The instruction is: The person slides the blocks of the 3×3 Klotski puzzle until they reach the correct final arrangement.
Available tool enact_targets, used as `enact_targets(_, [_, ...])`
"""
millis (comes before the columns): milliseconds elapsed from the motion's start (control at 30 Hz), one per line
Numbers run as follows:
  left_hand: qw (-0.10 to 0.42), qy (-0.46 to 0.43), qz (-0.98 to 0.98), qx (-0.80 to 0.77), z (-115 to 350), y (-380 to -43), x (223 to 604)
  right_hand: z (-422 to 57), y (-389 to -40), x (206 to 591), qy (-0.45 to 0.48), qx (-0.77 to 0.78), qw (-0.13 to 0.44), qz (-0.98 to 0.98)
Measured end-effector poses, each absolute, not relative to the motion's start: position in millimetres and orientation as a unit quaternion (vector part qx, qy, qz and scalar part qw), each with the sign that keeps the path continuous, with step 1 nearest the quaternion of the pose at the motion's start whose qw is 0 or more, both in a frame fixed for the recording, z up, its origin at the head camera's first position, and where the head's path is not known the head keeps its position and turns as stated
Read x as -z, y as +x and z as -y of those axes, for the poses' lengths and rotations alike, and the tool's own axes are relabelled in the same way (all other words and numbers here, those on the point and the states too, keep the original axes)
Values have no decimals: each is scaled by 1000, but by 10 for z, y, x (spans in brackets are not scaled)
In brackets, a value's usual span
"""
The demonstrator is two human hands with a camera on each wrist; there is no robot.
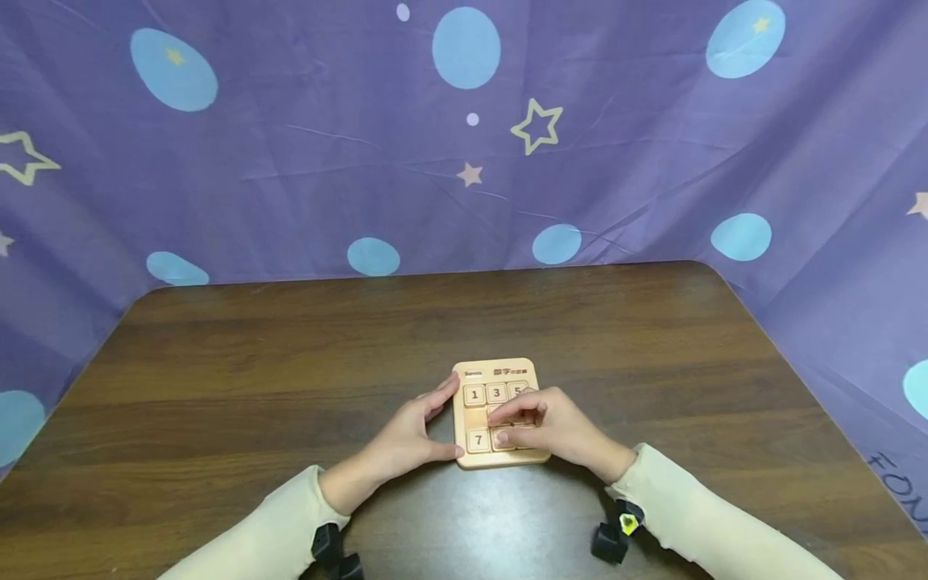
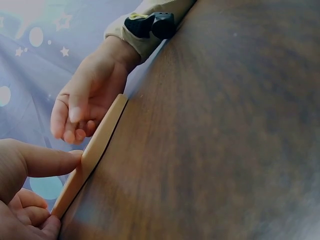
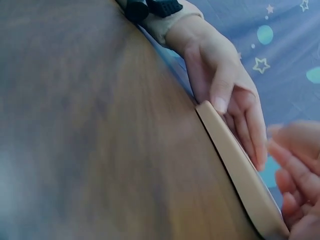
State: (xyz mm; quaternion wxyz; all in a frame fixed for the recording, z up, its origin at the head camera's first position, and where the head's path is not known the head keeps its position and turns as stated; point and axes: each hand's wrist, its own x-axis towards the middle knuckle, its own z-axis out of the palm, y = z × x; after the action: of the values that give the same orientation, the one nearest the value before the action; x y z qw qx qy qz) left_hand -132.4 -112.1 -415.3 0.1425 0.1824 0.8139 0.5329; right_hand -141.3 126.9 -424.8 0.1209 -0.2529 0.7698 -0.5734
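Observation:
A pale wooden sliding number puzzle (image 1: 464,461) lies on the table, its tiles 1, 3, 5 and 7 readable. The middle-row left slot shows bare wood. My left hand (image 1: 408,435) holds the puzzle's left side, thumb by the lower corner and index finger near the upper one. Over the tiles is my right hand (image 1: 561,427), thumb and index fingertips slightly apart beside the bare slot; it covers several tiles. In the left wrist view, the fingers of the right hand (image 2: 92,90) bend loosely above the puzzle's edge (image 2: 100,137). Whether they touch a tile I cannot tell.
The brown wooden table (image 1: 290,346) spreads around the puzzle. A purple curtain (image 1: 304,145) with blue dots and stars hangs behind it and along the sides. Black wrist devices (image 1: 609,541) are strapped over both pale sleeves.

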Motion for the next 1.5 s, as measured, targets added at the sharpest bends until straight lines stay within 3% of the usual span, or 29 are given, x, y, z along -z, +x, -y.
enact_targets(333, [142, 184, -814, -533, 1104, -1319, 4132, -1353, -1422, 4193, -223, 521, 32, -823])
enact_targets(967, [142, 179, -808, -543, 1111, -1324, 4152, -1290, -1410, 4241, -191, 473, -18, -860])
enact_targets(1500, [143, 178, -807, -545, 1112, -1329, 4158, -1245, -1389, 4237, -176, 461, -25, -870])
